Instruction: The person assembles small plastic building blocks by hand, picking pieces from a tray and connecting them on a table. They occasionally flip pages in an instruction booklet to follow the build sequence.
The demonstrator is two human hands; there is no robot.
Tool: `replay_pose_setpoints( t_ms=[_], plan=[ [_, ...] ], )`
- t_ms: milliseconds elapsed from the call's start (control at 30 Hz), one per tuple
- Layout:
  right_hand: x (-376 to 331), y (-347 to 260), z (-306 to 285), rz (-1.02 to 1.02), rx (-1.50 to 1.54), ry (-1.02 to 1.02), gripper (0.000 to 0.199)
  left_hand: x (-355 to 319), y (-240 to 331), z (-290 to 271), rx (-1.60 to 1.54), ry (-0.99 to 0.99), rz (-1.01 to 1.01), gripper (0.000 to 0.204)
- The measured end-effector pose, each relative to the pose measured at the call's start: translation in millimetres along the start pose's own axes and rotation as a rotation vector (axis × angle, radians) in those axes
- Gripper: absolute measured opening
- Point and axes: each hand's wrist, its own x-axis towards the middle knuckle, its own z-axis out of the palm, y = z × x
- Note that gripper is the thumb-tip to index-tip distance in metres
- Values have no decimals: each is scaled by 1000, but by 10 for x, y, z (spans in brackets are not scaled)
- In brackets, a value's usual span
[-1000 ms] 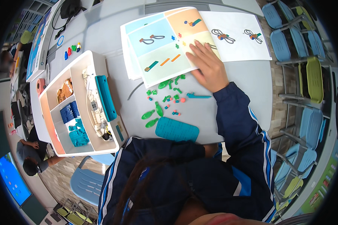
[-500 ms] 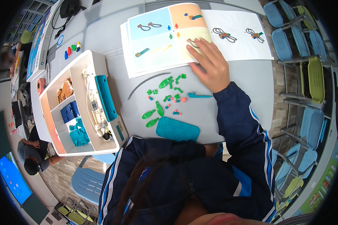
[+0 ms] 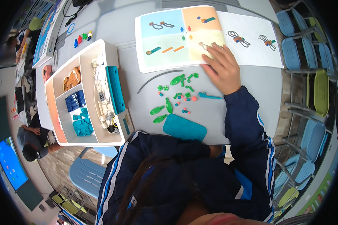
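My right hand [image 3: 223, 71] lies on the open picture booklet [image 3: 161, 37], fingers spread over the lower edge near the fold. It holds nothing. My left forearm crosses my body, and just a sliver of my left hand [image 3: 215, 151] shows below the table edge, its fingers hidden. Small green plant-like pieces [image 3: 177, 79], green leaf pieces [image 3: 157, 110] and pink-and-blue bits [image 3: 186, 110] lie loose below the booklet. Among them are a thin grey flexible tube [image 3: 156, 78], a blue toothed piece [image 3: 210, 96] and a teal studded plate [image 3: 184, 126] at the near edge.
A white divided tray [image 3: 110, 54] at left holds brown, navy, teal and white bricks. Behind it stand several small coloured figures [image 3: 80, 39], a blue ring [image 3: 70, 28] and a flat box [image 3: 49, 41]. Stacked chairs [image 3: 319, 92] line the right; another person [image 3: 32, 140] is at far left.
The whole view has shifted, so the table and its things appear farther right. My right hand stays on the booklet, its fingers slightly more drawn together.
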Motion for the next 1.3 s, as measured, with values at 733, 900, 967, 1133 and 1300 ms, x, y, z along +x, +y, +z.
replay_pose_setpoints(
  t_ms=[733,900,967,1133,1300],
  plan=[
    [-134,351,-117,769,713,983,38,-11,-92,218,-114,58,-19,41],
    [150,-27,-372,130,183,678,54,32,-123,241,-139,83,-47,41],
    [320,-393,-353,89,228,247,60,49,-134,242,-148,88,-47,42],
    [550,-597,274,104,114,-231,79,91,-87,346,-145,67,-7,42],
    [466,-434,597,189,213,-398,76,130,-93,353,-160,80,-6,43]
  ],
)
